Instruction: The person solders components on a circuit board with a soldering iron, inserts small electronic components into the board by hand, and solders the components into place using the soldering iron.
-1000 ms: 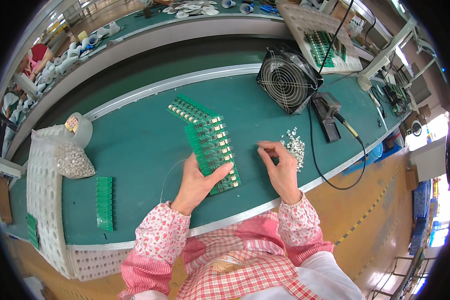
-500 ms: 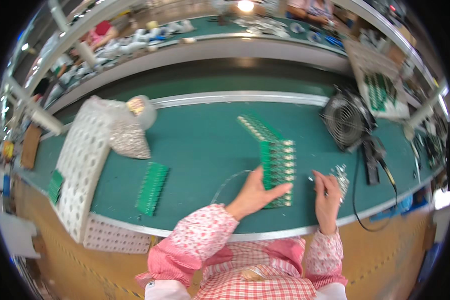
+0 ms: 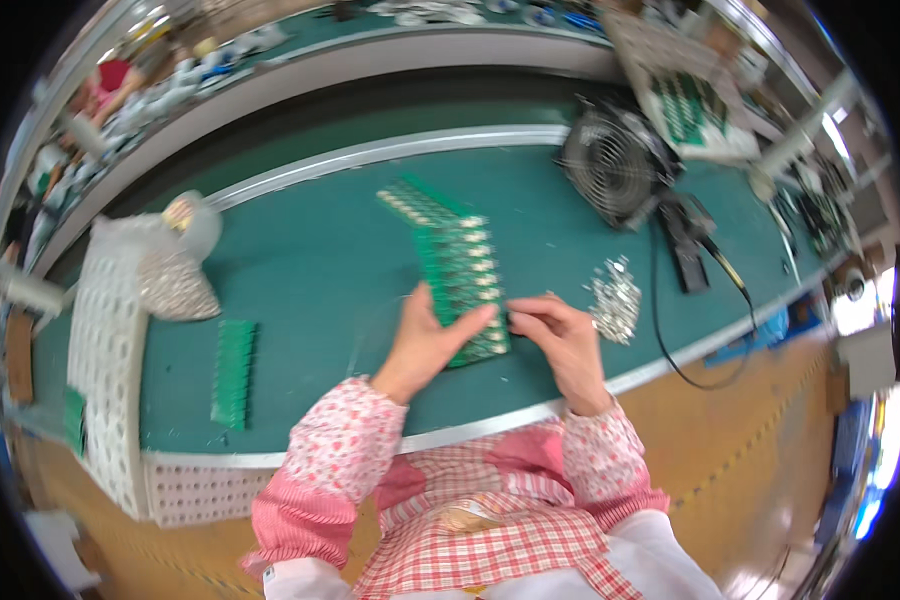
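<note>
My left hand [image 3: 428, 340] grips a green circuit board panel [image 3: 460, 262] near its lower end, thumb across its row of pale parts. Another green panel with pale parts [image 3: 418, 200] lies angled behind it. My right hand [image 3: 560, 340] is closed in a pinch at the panel's right edge; what is between the fingertips is too small and blurred to make out. A heap of small pale components [image 3: 618, 300] lies just right of that hand.
Left: a green board strip [image 3: 233, 375], white perforated tray [image 3: 105, 360], bag of small parts [image 3: 175, 285], tape roll [image 3: 192, 220]. Right: black fan [image 3: 610, 165], black holder with corded tool [image 3: 685, 250], tray of boards [image 3: 690, 110]. A co-worker [image 3: 105, 95] is beyond.
My right hand has moved left from beside the component heap to the held panel's right edge. My left hand keeps its grip. The camera view has shifted.
</note>
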Demonstrator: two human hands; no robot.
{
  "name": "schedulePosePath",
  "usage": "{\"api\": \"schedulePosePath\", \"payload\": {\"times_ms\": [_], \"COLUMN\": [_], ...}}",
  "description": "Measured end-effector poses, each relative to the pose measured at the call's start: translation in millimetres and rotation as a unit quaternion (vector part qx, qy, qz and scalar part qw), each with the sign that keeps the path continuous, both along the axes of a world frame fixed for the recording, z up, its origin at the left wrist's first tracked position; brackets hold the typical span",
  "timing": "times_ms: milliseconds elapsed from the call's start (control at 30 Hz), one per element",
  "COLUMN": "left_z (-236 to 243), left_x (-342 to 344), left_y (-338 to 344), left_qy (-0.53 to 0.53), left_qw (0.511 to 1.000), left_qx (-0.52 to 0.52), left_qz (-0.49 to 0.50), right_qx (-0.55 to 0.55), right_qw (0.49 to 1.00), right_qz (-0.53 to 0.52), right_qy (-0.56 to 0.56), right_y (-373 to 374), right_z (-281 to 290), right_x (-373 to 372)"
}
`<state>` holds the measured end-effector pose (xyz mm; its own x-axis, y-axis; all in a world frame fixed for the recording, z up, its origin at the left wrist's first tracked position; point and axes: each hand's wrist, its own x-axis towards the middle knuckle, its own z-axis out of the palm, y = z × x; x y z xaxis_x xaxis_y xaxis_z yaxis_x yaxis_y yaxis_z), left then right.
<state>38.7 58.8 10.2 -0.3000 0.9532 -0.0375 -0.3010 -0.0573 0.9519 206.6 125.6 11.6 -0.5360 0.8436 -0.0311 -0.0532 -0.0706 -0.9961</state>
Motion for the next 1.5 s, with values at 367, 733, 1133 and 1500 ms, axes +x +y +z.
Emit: {"api": "schedulePosePath", "payload": {"times_ms": [367,733,1133,1500], "left_z": [-5,-3,0,1], "left_x": [7,8,10,6], "left_y": [3,1,0,2], "left_qy": [0.015,0.077,0.04,-0.071], "left_qw": [0.999,0.996,0.998,0.996], "left_qx": [-0.032,-0.008,-0.007,-0.037], "left_qz": [-0.025,-0.036,-0.038,-0.045], "right_qx": [-0.106,-0.088,0.023,0.479], "right_qw": [0.99,0.991,0.996,0.814], "right_qz": [0.007,0.01,-0.064,-0.141], "right_qy": [0.091,0.102,0.053,-0.297], "right_y": [-1,-2,-5,26], "right_z": [-1,-11,-13,-6], "right_x": [5,-1,2,44]}}
